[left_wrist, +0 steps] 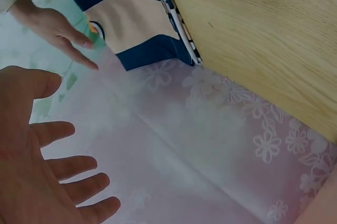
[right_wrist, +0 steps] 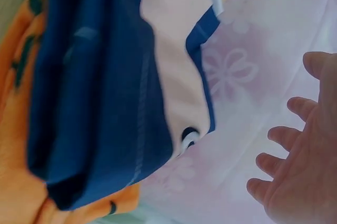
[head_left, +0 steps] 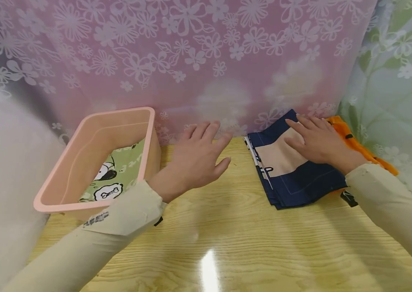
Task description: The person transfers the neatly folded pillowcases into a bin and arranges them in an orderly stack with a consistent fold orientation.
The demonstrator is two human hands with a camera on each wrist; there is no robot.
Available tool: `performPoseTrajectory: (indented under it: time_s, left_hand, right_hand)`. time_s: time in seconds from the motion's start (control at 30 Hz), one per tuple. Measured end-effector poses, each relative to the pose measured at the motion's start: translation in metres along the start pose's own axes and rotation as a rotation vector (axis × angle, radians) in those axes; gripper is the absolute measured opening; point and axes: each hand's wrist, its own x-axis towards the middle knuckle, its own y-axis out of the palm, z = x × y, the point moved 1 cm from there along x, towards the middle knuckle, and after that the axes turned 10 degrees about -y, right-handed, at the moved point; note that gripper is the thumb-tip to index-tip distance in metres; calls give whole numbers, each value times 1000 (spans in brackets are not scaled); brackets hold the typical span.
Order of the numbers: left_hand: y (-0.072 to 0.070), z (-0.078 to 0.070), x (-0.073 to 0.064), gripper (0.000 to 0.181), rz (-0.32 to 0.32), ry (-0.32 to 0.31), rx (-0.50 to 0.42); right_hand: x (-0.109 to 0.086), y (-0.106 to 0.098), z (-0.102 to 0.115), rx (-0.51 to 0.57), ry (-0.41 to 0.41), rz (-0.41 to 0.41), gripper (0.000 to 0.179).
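Note:
My left hand [head_left: 196,162] hovers over the table between the basin and the folded cloths, fingers spread and holding nothing. Above the folded navy and beige cloth [head_left: 278,150] is my right hand [head_left: 317,140], its fingers extended; the right wrist view shows a gap between that hand [right_wrist: 300,145] and the navy cloth [right_wrist: 116,77]. An orange cloth [head_left: 351,140] with dark marks lies under and beside the navy one. Inside the pink plastic basin [head_left: 92,117] on the left lies a green cloth [head_left: 127,164] printed with a cartoon dog and a bone.
The wood-grain table [head_left: 206,227] carries everything. A pink flowered curtain [head_left: 191,61] hangs along its back edge, and a pale green leafy curtain [head_left: 402,101] stands at the right. A small black item [head_left: 349,198] pokes out near the right sleeve.

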Motion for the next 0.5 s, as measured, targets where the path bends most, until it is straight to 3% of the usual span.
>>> performPoseTrajectory:
  time_s: [0.13, 0.3, 0.5]
  left_hand:
    - [11, -9, 9, 53, 70, -14, -3]
    - [32, -21, 21, 53, 213, -52, -71]
    - [56, -31, 31, 52, 308, -72, -119]
  right_hand:
    - [-5, 2, -12, -1, -3, 13, 69]
    - [-11, 6, -26, 151, 49, 43, 73]
    - [-17, 10, -36, 249, 81, 63, 76]
